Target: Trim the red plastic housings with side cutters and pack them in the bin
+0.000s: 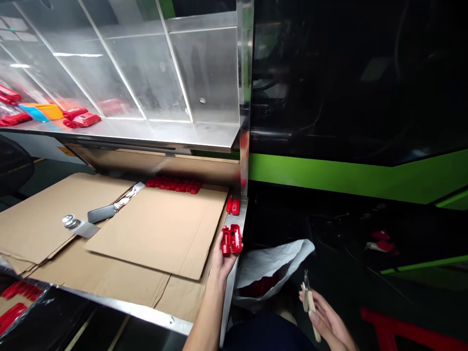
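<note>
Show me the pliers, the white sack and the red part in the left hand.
Pliers [311, 304], head view: on one pale handle.
White sack [268, 262], head view: on its wall.
Red part [226, 241], head view: on its left half as pictured.

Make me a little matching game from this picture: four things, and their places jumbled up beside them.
Things:
1. pliers
2. row of red parts
3. hollow red shell
4. white sack

Places:
A. along the far edge of the cardboard
B. in the left hand
C. to the right of the bench
D. in the right hand

Right pairs: 1-D, 2-A, 3-B, 4-C
</note>
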The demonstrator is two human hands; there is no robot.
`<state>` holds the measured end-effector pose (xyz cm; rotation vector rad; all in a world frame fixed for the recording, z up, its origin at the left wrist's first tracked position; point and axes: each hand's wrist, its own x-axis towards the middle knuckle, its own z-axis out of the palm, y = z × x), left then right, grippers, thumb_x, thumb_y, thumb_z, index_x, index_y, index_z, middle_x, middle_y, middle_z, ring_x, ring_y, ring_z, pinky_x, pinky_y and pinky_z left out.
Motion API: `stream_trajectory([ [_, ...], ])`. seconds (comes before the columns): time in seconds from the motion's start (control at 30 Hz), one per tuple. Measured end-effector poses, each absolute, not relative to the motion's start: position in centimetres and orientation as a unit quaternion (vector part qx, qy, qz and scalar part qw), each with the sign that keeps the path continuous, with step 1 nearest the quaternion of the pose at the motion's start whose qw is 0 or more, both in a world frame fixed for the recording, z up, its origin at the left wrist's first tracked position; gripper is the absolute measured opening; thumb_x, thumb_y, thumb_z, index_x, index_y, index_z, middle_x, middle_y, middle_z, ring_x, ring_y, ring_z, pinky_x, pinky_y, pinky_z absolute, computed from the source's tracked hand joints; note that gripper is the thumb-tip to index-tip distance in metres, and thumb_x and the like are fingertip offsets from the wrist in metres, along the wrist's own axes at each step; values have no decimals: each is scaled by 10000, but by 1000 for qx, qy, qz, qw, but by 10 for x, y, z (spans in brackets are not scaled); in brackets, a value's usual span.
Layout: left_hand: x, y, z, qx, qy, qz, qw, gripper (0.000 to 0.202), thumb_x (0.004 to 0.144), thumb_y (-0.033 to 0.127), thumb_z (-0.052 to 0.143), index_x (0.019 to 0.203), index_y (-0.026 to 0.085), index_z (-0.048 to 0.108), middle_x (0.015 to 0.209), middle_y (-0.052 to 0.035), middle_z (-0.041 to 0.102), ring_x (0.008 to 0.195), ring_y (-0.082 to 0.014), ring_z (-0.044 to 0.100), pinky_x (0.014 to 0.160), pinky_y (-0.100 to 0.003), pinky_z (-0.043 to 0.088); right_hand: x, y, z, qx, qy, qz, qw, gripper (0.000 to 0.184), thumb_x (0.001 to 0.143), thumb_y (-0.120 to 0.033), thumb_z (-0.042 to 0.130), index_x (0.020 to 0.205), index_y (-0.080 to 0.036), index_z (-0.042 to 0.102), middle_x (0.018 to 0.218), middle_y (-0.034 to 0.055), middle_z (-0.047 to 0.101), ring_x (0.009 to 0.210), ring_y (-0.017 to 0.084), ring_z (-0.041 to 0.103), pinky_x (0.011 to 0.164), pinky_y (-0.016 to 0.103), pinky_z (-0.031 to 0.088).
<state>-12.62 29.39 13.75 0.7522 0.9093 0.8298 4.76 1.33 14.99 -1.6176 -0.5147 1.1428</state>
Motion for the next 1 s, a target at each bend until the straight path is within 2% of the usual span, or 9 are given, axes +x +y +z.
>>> stream_trajectory([
  [0.1, -135, 266, 176, 217, 334, 410, 820, 506, 991, 506, 381, 1425, 250, 432, 1396, -133, 547, 1205, -330, 593, 930, -492, 540, 60, 21, 152, -647, -223, 504, 528, 678, 883, -551, 613, 1456, -229, 445, 1514, 133, 465, 1422, 269, 420, 1221, 451, 298],
  [0.27, -147, 229, 233, 98, 249, 397, 878, 564, 992, 546, 364, 1482, 268, 387, 1439, -162, 521, 1157, -395, 620, 867, -505, 561, 70, 39, 153, -599, -220, 516, 571, 529, 891, -507, 614, 1378, -310, 559, 1472, 54, 529, 1444, 262, 384, 1255, 482, 191],
  [0.37, -153, 213, 253, 45, 175, 384, 905, 597, 1000, 544, 327, 1544, 312, 244, 1429, -187, 524, 1177, -430, 605, 830, -523, 577, 71, 50, 160, -560, -213, 527, 602, 487, 881, -492, 619, 1335, -316, 606, 1431, 48, 572, 1429, 277, 406, 1246, 488, 224],
  [0.47, -159, 204, 265, 58, 140, 394, 907, 591, 1019, 456, 292, 1568, 323, 118, 1406, -199, 539, 1185, -448, 596, 803, -545, 590, 67, 58, 168, -536, -187, 517, 640, 441, 904, -454, 582, 1311, -291, 626, 1420, 51, 577, 1405, 270, 438, 1228, 461, 290],
  [0.53, -162, 201, 268, 82, 135, 397, 904, 607, 1017, 449, 299, 1570, 314, 89, 1390, -202, 551, 1163, -455, 607, 784, -523, 601, 63, 62, 172, -532, -178, 505, 656, 422, 915, -465, 545, 1272, -264, 649, 1394, 61, 584, 1344, 277, 496, 1159, 437, 408],
  [0.63, -165, 199, 271, 112, 127, 381, 909, 644, 1008, 519, 304, 1569, 287, 89, 1361, -215, 569, 1083, -426, 658, 748, -444, 613, 56, 66, 178, -544, -179, 512, 640, 477, 942, -521, 458, 1276, -227, 628, 1228, 79, 634, 1135, 246, 590, 947, 348, 554],
  [0.8, -168, 196, 276, 129, 127, 361, 915, 642, 1009, 564, 211, 1565, 268, 83, 1230, -209, 643, 818, -311, 734, 638, -338, 593, 51, 67, 179, -569, -208, 511, 610, 609, 966, -623, 311, 1293, -193, 592, 971, 65, 608, 890, 179, 550, 797, 259, 538],
  [0.93, -167, 192, 284, 130, 138, 352, 916, 657, 998, 579, 180, 1562, 261, 65, 1188, -202, 659, 849, -336, 736, 620, -321, 577, 51, 62, 179, -586, -245, 490, 597, 559, 977, -589, 315, 1194, -191, 642, 930, 69, 591, 793, 166, 538, 645, 258, 521],
  [1.0, -166, 190, 287, 133, 147, 356, 913, 644, 996, 568, 203, 1557, 265, 114, 1206, -186, 652, 828, -333, 736, 638, -338, 577, 50, 61, 185, -603, -297, 454, 585, 517, 993, -545, 308, 1211, -211, 637, 941, 65, 590, 792, 160, 551, 637, 251, 518],
])
